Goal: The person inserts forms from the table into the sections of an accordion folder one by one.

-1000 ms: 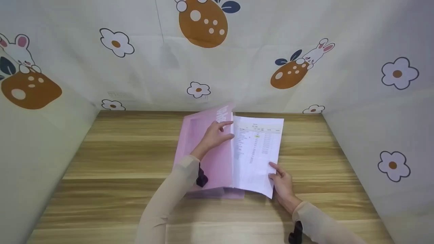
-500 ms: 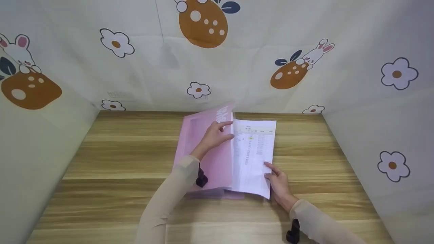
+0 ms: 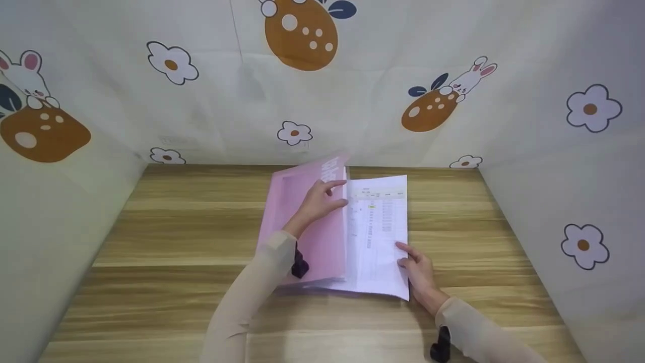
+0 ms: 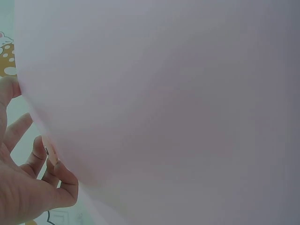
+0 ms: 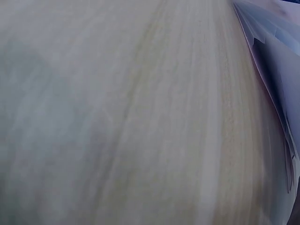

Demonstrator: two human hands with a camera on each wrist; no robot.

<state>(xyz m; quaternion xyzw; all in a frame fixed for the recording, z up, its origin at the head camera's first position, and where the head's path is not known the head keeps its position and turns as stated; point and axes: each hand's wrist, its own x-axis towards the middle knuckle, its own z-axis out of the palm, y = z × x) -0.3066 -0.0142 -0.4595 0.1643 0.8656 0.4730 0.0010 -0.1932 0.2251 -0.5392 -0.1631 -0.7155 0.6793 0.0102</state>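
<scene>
A pink folder (image 3: 302, 222) with white lettering lies on the table, its front cover raised. My left hand (image 3: 318, 200) holds that cover by its right edge, thumb and fingertips on the edge. In the left wrist view the pink cover (image 4: 168, 112) fills most of the picture, with the left hand (image 4: 33, 183) at its edge. A white printed sheet (image 3: 380, 262) reaches under the cover, its left part hidden there. My right hand (image 3: 421, 275) pinches the sheet's right edge low down. The right wrist view shows the sheets' edges (image 5: 281, 70) at the right; the hand is not seen there.
The wood-grain table (image 3: 191, 237) extends around the folder on both sides and in front. A pale curtain (image 3: 221, 106) printed with flowers and rabbits closes off the back and sides. Black wrist cameras (image 3: 300, 264) sit on both sleeves.
The printed sheet has shifted left, further under the pink cover, and its lower edge sits slightly nearer the front. My right hand moved slightly left with it. My left hand stayed still.
</scene>
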